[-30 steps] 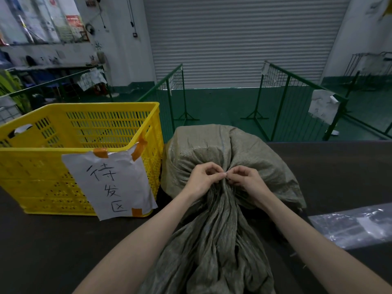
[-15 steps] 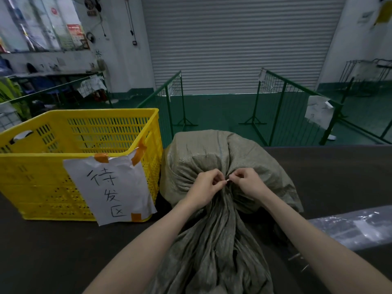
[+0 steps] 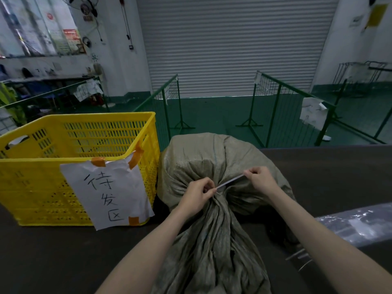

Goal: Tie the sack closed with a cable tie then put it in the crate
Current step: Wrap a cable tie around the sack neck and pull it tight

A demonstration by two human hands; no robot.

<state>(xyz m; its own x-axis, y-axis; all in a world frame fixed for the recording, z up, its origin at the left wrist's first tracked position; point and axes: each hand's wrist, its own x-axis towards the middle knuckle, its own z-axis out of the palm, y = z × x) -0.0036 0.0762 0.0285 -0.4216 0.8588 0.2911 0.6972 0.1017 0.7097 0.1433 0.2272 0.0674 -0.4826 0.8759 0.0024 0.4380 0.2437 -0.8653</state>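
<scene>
Head view: right hand [image 3: 262, 181] fingers pinching cable tie [image 3: 230, 182], now pulled away from left hand [image 3: 199, 195] pinching sack [image 3: 212, 219] neck.

Crate [image 3: 80, 132] mouth open — its wall just beside the sack [image 3: 201, 158]

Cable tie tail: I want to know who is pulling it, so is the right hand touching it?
Touching. The head view shows the right hand pinching the cable tie at its free end, the strip running taut to the left hand at the sack neck.
</scene>
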